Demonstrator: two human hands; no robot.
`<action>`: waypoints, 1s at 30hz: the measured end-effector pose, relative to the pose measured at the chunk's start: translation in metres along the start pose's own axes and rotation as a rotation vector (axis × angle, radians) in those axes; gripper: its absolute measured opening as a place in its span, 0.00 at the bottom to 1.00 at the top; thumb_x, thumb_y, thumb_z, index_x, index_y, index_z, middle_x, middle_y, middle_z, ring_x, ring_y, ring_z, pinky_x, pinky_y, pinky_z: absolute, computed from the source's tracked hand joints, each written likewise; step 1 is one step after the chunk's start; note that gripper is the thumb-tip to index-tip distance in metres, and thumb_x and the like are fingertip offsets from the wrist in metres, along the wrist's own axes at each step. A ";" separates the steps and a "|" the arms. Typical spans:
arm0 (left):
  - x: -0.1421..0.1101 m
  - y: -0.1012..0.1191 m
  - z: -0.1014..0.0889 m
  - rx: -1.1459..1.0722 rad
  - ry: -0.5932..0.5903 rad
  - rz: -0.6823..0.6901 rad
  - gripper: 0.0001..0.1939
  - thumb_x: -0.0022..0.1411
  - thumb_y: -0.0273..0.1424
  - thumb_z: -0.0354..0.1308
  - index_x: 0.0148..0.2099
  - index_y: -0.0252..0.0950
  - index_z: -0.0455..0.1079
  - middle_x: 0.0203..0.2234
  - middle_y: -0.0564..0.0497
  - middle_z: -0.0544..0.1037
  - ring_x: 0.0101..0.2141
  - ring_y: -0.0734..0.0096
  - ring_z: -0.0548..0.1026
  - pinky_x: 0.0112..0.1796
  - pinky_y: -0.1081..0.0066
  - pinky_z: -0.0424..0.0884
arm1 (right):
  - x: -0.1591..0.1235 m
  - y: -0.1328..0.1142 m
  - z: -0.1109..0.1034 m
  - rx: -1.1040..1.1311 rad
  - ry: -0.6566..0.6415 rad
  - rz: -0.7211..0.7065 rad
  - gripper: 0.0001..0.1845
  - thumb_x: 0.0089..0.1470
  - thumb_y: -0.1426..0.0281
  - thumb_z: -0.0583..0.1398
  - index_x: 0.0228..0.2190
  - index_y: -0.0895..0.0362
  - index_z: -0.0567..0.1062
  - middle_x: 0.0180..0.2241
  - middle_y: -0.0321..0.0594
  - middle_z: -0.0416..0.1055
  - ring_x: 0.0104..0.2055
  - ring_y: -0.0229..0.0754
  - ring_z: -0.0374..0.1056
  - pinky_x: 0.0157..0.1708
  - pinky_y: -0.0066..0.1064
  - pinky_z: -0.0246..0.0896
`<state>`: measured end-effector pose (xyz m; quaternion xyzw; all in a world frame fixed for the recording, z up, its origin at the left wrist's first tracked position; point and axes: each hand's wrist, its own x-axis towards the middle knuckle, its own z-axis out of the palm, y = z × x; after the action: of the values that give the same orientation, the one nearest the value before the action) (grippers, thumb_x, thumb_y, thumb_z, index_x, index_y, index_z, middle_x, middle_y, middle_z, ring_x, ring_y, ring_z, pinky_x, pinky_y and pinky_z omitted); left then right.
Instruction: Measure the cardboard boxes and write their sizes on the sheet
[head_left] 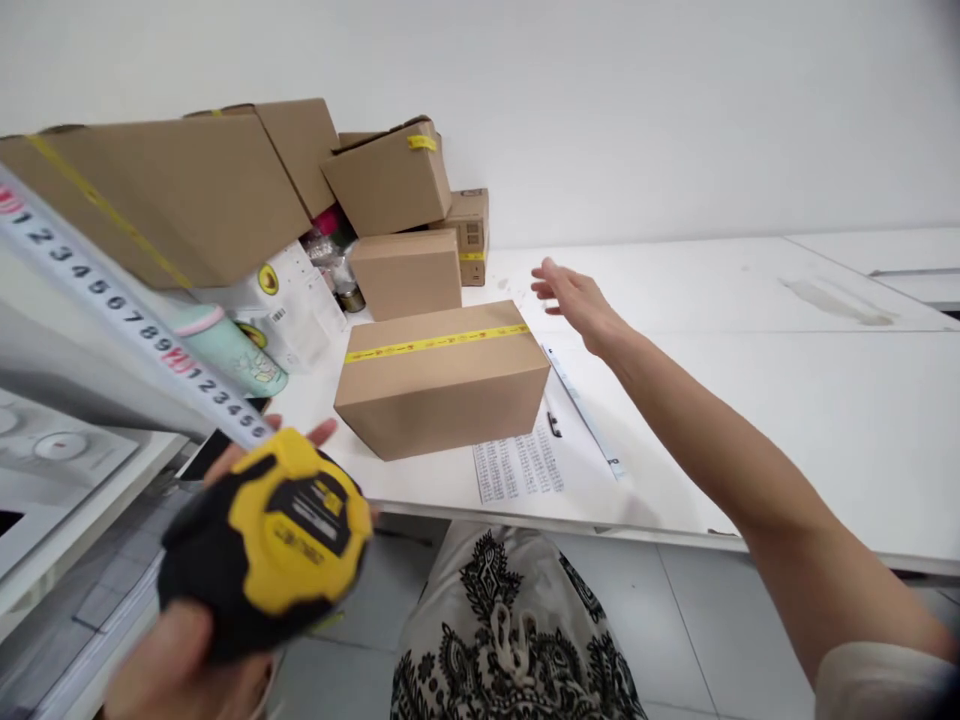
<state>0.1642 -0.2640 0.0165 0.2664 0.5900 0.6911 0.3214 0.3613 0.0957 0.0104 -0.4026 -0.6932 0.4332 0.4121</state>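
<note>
My left hand (180, 645) is wrapped round a yellow and black tape measure (300, 530), held up close to the camera at the lower left. Its white blade (112, 290) runs out toward the upper left, with black and red numbers on it. Over the table, my right hand (571, 295) is stretched out with nothing in it, fingers extended, just beyond the right end of a cardboard box (442, 385). That box is closed, with yellow tape along its top. Under its front right side lies a printed sheet (517, 465), partly covered.
Several more cardboard boxes (405, 275) are stacked at the back left of the white table (750, 400). A mint-green bottle (232, 350) lies by a white avocado-print package (300, 300). Beside the box sit a ruler-like strip (581, 410) and a black pen-like item (553, 424). A white appliance (60, 450) stands left.
</note>
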 end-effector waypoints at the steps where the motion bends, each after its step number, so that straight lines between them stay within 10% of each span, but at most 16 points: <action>1: 0.011 0.005 0.001 -0.013 0.056 0.037 0.39 0.43 0.52 0.66 0.60 0.55 0.69 0.54 0.50 0.76 0.42 0.39 0.78 0.23 0.53 0.79 | -0.009 0.008 -0.004 -0.005 -0.029 0.068 0.41 0.56 0.38 0.50 0.51 0.59 0.74 0.52 0.55 0.72 0.54 0.54 0.68 0.47 0.40 0.67; 6: 0.064 0.003 0.002 -0.096 0.006 -0.072 0.34 0.42 0.45 0.69 0.53 0.42 0.74 0.48 0.46 0.79 0.43 0.44 0.78 0.21 0.67 0.79 | -0.049 0.020 -0.004 0.000 -0.320 0.224 0.39 0.59 0.39 0.46 0.52 0.53 0.76 0.54 0.51 0.73 0.55 0.58 0.68 0.47 0.46 0.69; 11: 0.077 -0.008 0.003 -0.150 -0.039 0.013 0.29 0.43 0.42 0.71 0.48 0.37 0.76 0.47 0.47 0.79 0.42 0.47 0.78 0.25 0.65 0.81 | -0.059 -0.005 -0.001 0.102 -0.487 -0.031 0.32 0.58 0.52 0.60 0.60 0.50 0.69 0.57 0.46 0.71 0.58 0.55 0.66 0.56 0.50 0.65; 19: 0.092 -0.039 -0.005 -0.136 -0.067 -0.078 0.31 0.41 0.41 0.73 0.50 0.44 0.73 0.40 0.52 0.80 0.37 0.50 0.80 0.24 0.64 0.80 | -0.064 0.057 0.036 0.070 -0.222 -0.394 0.44 0.58 0.53 0.60 0.69 0.45 0.47 0.70 0.42 0.48 0.70 0.54 0.48 0.65 0.50 0.52; 24: 0.099 -0.050 -0.019 -0.035 -0.042 -0.088 0.35 0.38 0.40 0.73 0.52 0.45 0.71 0.46 0.49 0.79 0.35 0.53 0.80 0.24 0.67 0.78 | -0.085 0.105 0.043 -0.041 -0.199 -0.352 0.37 0.59 0.60 0.58 0.66 0.46 0.54 0.67 0.44 0.57 0.65 0.51 0.57 0.59 0.51 0.60; 30: 0.122 0.009 -0.008 0.468 0.057 0.313 0.47 0.31 0.44 0.76 0.56 0.42 0.67 0.45 0.51 0.77 0.41 0.56 0.76 0.37 0.64 0.76 | -0.073 0.125 0.002 -0.542 0.092 0.007 0.15 0.61 0.59 0.53 0.41 0.54 0.74 0.36 0.45 0.77 0.38 0.48 0.72 0.38 0.40 0.64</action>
<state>0.0772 -0.1772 0.0231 0.4018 0.6941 0.5843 0.1237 0.4097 0.0656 -0.1227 -0.5197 -0.7631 0.2147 0.3187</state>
